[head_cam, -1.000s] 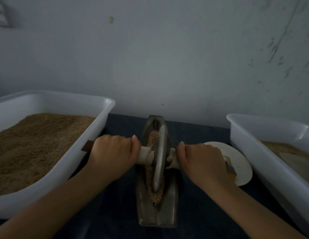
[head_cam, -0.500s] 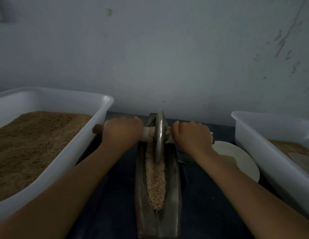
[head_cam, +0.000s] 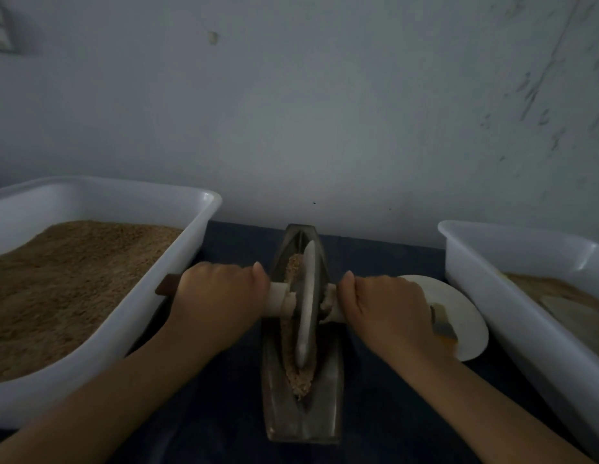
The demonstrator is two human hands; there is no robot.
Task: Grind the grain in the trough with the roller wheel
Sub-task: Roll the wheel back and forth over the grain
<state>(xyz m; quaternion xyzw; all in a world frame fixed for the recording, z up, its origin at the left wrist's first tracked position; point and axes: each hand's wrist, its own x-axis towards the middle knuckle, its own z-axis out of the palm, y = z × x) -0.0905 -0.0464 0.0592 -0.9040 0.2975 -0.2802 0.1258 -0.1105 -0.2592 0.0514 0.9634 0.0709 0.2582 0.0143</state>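
A dark metal boat-shaped trough (head_cam: 331, 406) lies lengthwise on the dark table in front of me. Brown grain (head_cam: 302, 385) fills its groove. The metal roller wheel (head_cam: 306, 306) stands on edge in the groove near the trough's middle. A handle (head_cam: 278, 299) runs through the wheel to both sides. My left hand (head_cam: 217, 303) grips the handle on the left of the wheel. My right hand (head_cam: 388, 309) grips it on the right. The handle's dark left end (head_cam: 165, 285) sticks out past my left hand.
A large white tub (head_cam: 177, 283) holding brown grain stands at the left, close to my left hand. Another white tub (head_cam: 499, 296) stands at the right. A white plate (head_cam: 465, 316) lies between the trough and the right tub, under the handle's right end. A pale wall rises behind.
Half a second ago the wheel stood at the trough's far end. Both hands have pulled it back toward me to the middle, as it stood one second ago.
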